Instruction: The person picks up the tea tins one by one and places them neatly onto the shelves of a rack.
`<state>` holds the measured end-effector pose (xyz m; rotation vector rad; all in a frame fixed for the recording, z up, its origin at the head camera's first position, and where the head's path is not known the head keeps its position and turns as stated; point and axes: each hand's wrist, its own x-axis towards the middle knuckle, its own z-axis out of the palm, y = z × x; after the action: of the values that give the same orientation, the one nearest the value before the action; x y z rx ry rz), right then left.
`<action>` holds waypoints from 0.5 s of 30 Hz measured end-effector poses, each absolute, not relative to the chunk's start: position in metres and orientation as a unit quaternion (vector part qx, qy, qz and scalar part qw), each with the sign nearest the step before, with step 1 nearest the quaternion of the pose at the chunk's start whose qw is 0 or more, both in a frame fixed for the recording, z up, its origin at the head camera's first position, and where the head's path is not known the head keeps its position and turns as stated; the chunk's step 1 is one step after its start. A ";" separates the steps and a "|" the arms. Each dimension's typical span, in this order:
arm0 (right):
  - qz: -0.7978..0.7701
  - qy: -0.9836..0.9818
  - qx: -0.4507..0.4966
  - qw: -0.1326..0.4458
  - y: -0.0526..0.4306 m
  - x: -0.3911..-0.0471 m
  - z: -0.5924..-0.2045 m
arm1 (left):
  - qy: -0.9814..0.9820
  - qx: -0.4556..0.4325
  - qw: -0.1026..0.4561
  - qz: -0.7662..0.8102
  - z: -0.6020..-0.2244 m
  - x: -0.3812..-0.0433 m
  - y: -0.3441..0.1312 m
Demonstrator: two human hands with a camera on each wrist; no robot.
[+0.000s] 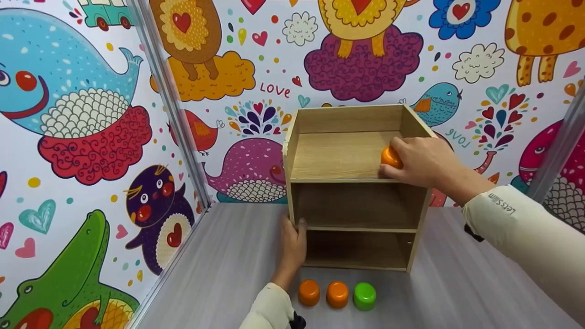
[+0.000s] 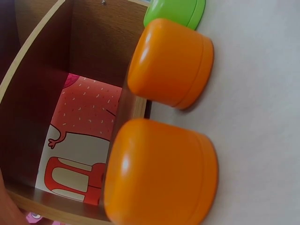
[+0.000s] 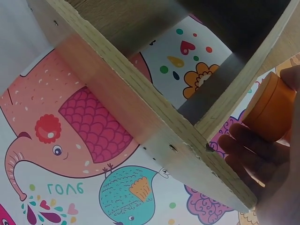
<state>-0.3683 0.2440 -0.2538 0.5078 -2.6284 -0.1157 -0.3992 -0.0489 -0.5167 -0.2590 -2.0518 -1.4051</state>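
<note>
A three-level wooden shelf [image 1: 354, 229] stands upright on the table. My right hand [image 1: 427, 160] pinches an orange round container [image 1: 391, 157] between thumb and fingers, over the right side of the top level. In the right wrist view the container [image 3: 271, 108] shows a seam near one end, and fingers lie beside the shelf's side panel. My left hand [image 1: 292, 242] holds the shelf's left side low down, thumb at the front edge. In front of the shelf, two orange containers [image 1: 309, 292] and a green one [image 1: 364, 296] sit in a row.
The grey table [image 1: 228, 256] extends around the shelf. Printed cartoon panels [image 1: 256, 105] form walls behind and to the left, with a metal post [image 1: 176, 109] at their corner. In the left wrist view, the row's nearest orange container [image 2: 161, 173] is close to the shelf's base.
</note>
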 end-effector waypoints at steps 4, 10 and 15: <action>-0.057 -0.954 0.182 0.233 0.244 -0.370 -0.255 | -0.776 -0.101 0.315 -0.537 -0.517 -0.400 -0.049; -0.076 -0.951 0.181 0.237 0.241 -0.373 -0.257 | -0.779 -0.097 0.322 -0.529 -0.517 -0.401 -0.049; -0.086 -0.953 0.173 0.233 0.240 -0.375 -0.259 | -0.781 -0.097 0.327 -0.523 -0.517 -0.400 -0.049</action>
<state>-0.3752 0.2398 -0.2586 0.4761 -2.6188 -0.2365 -0.4000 -0.0486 -0.5171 -0.2530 -2.0455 -1.3697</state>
